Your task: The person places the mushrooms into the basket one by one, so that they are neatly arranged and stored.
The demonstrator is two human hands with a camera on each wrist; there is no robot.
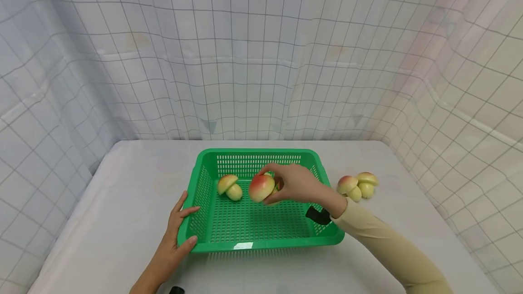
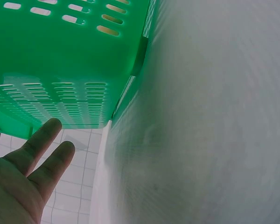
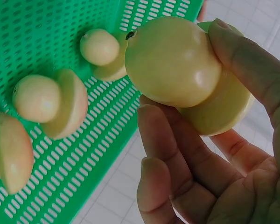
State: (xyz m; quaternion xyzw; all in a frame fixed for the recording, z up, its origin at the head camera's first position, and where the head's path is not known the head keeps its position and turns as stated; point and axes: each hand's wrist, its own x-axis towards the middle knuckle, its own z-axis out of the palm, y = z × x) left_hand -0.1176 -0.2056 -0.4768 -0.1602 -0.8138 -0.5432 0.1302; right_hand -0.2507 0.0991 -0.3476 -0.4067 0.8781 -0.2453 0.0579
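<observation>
My right hand (image 1: pixel 300 183) pinches a toy mushroom (image 1: pixel 261 188) with a red-and-yellow cap, held over a green plastic basket (image 1: pixel 261 243). The right wrist view shows its round, pale yellow stem between thumb and fingers. Inside the basket another toy mushroom (image 1: pixel 234 191) lies toward the left; behind the right hand more are mostly hidden in the head view. The right wrist view shows several, including one mushroom (image 3: pixel 37 99) on its side. My left hand (image 1: pixel 171 235) rests at the basket's left rim, two fingers (image 2: pixel 53 170) stretched straight beside the outer wall.
Two more toy mushrooms, one mushroom (image 1: pixel 348 186) touching or overlapping another mushroom (image 1: pixel 367 184), lie on the white-covered table (image 1: pixel 102 221) right of the basket. Gridded white curtains (image 1: pixel 261 80) hang behind and along both sides.
</observation>
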